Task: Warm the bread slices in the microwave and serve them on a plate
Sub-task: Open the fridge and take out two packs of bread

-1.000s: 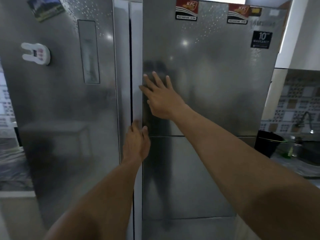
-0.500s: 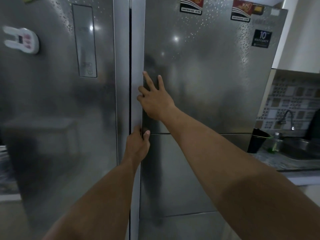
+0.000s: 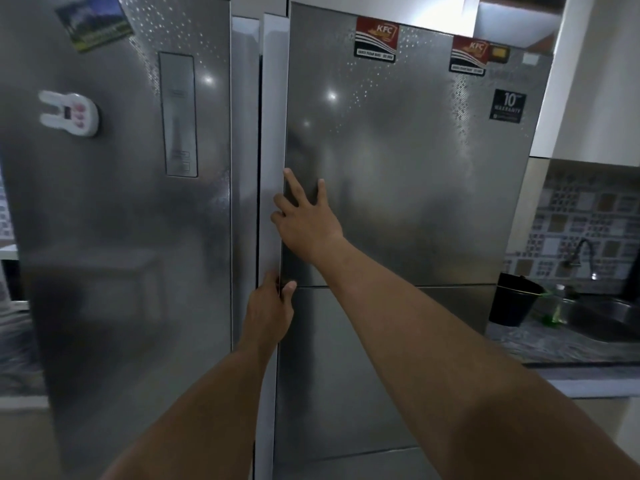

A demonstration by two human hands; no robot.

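Refrigerator left door (image 3: 114, 237): brushed metal look, semi-gloss, with a fine dotted pattern near the top and soft blurred reflections. Right upper door (image 3: 408, 174): same brushed, glossy metallic finish, showing bright point highlights. Vertical handle strips (image 3: 273, 116): smooth, paler satin surface. Control panel (image 3: 178, 114): flat, glossy inset. Rabbit-shaped magnet (image 3: 69, 113): smooth white plastic. Red stickers (image 3: 376, 41): glossy printed film. Bench (image 3: 561, 344): mottled, stone-like, slightly shiny surface. Sink (image 3: 609, 315): dull metal. Bucket (image 3: 514, 303): matt black plastic. Wall tiles (image 3: 585, 216): patterned, glazed.
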